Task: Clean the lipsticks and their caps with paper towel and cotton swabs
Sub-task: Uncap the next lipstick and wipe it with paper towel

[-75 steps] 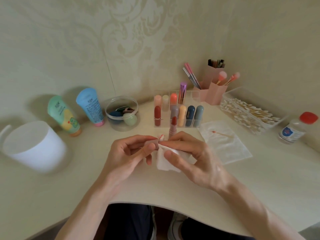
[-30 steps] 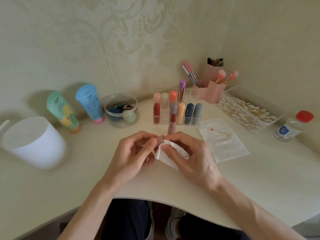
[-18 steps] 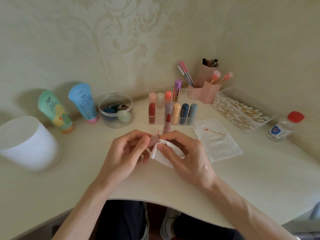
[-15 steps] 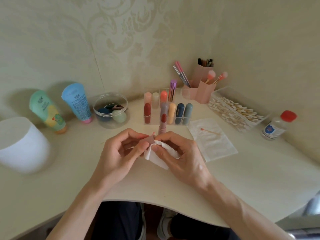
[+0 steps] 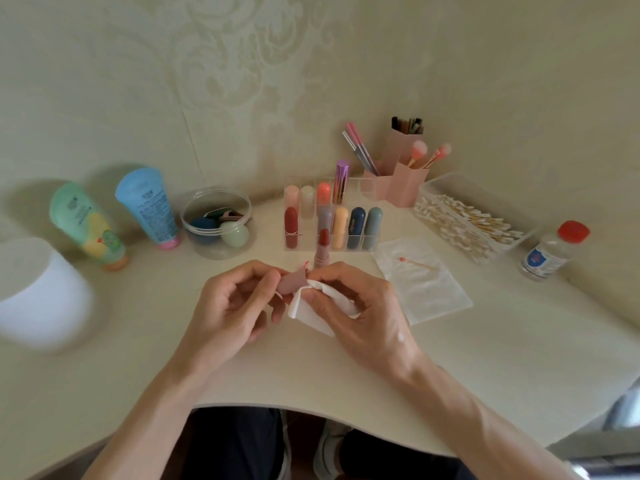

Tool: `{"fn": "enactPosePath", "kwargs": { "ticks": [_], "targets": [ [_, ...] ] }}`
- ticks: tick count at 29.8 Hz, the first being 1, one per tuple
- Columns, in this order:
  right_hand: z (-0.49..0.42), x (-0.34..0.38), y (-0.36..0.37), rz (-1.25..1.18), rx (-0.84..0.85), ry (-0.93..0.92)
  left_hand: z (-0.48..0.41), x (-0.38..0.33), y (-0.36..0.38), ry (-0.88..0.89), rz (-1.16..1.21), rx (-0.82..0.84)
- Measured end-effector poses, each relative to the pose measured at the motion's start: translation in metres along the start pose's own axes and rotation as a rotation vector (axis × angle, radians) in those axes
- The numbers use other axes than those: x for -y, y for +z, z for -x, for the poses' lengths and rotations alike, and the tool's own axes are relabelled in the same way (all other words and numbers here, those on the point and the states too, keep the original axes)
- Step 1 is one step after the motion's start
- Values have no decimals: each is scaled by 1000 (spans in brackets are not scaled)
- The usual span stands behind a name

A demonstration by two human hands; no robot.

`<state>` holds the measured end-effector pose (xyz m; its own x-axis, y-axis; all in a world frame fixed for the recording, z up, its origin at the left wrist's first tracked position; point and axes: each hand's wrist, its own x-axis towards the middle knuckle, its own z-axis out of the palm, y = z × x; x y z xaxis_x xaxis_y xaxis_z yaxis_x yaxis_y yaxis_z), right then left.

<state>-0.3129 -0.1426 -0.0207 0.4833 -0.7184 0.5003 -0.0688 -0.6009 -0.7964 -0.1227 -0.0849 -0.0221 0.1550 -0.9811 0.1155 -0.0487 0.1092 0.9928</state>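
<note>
Hands: 2 bare hands are close together, just above the pale table (image 5: 485, 358), near its front edge.
Left hand (image 5: 232, 306): the thumb and fingers are curled and pinch a small dusty pink plastic lipstick cap (image 5: 292, 284). The cap sits tilted between the 2 hands.
Right hand (image 5: 360, 310): the fingers are bent and squeeze a folded white paper towel (image 5: 304, 311). The thumb and pointer finger press it on the end of the cap.
Open lipstick: a dark red lipstick in a pink tube (image 5: 323, 249) stands upright on the table, just behind the hands and right in front of the rack.
Rack: a clear plastic rack (image 5: 363, 188) holds 2 rows of capped lipsticks in many colours.
Flat sheet: another thin white paper sheet (image 5: 426, 289) lies flat just to the right of the hands. 1 wooden cotton swab with a red tip (image 5: 415, 262) lies on it.
Swab box: a clear plastic box (image 5: 436, 188) full of cotton swabs sits behind the sheet.
Bottle: a small clear bottle with a red cap (image 5: 547, 254) stands right of the box.
Left side: a white round cup (image 5: 38, 292), a green tube (image 5: 86, 226), a blue tube (image 5: 147, 206) and a clear round tub (image 5: 207, 251) with sponges inside.
Brushes: pink holders (image 5: 405, 178) with brushes stand behind the rack.
</note>
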Motion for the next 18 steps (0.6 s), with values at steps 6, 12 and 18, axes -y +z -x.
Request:
{"fn": "enactPosePath", "kwargs": {
  "ticks": [6, 12, 18],
  "targets": [
    [2, -8, 0, 60, 4, -24, -2, -4, 1, -44, -45, 78],
    [2, -3, -1, 63, 17, -99, 0, -7, 3, -56, -83, 161],
    [4, -10, 3, 107, -24, -35, -2, -2, 2, 37, -35, 100]
  ]
}}
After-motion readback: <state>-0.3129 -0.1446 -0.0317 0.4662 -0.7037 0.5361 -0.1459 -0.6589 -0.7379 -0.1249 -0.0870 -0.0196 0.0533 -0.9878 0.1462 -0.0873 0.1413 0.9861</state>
